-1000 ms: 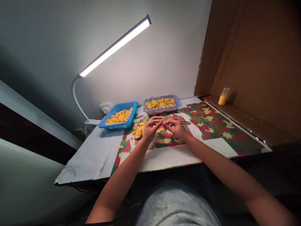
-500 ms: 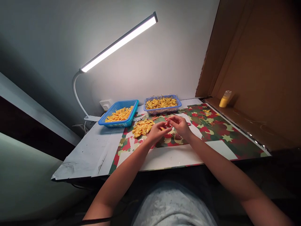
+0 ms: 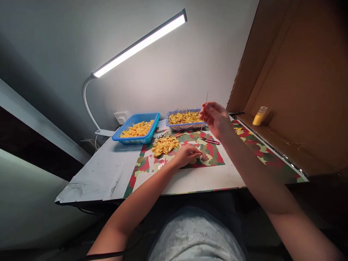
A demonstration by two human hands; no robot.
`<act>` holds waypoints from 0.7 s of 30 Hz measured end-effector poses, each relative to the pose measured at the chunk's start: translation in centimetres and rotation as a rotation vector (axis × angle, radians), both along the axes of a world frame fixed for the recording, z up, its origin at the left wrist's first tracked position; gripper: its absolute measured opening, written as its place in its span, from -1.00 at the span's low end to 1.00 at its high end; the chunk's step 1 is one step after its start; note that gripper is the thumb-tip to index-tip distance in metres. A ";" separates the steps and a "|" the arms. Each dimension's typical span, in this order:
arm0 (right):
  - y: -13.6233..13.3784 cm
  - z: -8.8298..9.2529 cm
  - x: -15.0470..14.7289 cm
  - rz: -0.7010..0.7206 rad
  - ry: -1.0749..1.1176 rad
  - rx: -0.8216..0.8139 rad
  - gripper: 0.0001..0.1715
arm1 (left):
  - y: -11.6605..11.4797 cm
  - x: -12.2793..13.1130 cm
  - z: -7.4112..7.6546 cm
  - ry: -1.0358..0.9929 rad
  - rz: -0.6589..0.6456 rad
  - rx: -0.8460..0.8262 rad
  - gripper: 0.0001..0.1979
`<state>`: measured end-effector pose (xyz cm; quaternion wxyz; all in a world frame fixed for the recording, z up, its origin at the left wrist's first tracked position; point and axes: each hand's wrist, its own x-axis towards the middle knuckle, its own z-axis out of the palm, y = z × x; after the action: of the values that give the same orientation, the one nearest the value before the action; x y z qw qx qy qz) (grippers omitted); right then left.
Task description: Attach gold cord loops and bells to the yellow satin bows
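A thin strand (image 3: 207, 97) hung high above the desk's (image 3: 95, 175) middle!
The right hand (image 3: 216, 119) had it pinched between its fingers; the left hand (image 3: 187, 156) curled its fingers shut nearer the front edge, their catch, if any, hidden. Drawing the strand out looked the step in hand, the next move seemingly calling for a clean path past the pink snips (image 3: 212, 141). Yellow pieces (image 3: 165, 146) lay piled left.

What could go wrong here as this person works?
The thin strand pinched in the raised right hand might slip or snag. The pink snips lie near both hands and could get knocked. The loose yellow pile beside the left hand might scatter if brushed.
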<state>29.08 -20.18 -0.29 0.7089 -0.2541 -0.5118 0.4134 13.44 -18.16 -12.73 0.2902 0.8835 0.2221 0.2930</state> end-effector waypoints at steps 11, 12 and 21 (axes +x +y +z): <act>0.8 9.8 4.7 -0.141 0.008 0.107 -0.80 | 1.2 -1.8 -0.2 0.082 0.049 0.161 -0.75; 0.8 9.9 4.9 -0.143 -0.008 0.118 -0.80 | 1.1 -1.9 -0.2 0.098 0.055 0.165 -0.77; -1.3 6.9 4.8 -0.111 -0.154 0.042 -0.84 | 0.2 -2.0 0.1 0.212 0.246 0.155 -0.71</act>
<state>33.84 -21.49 6.59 0.6947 -0.2982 -0.5583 0.3418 11.44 -17.98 -12.66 0.1579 0.8954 0.3346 0.2475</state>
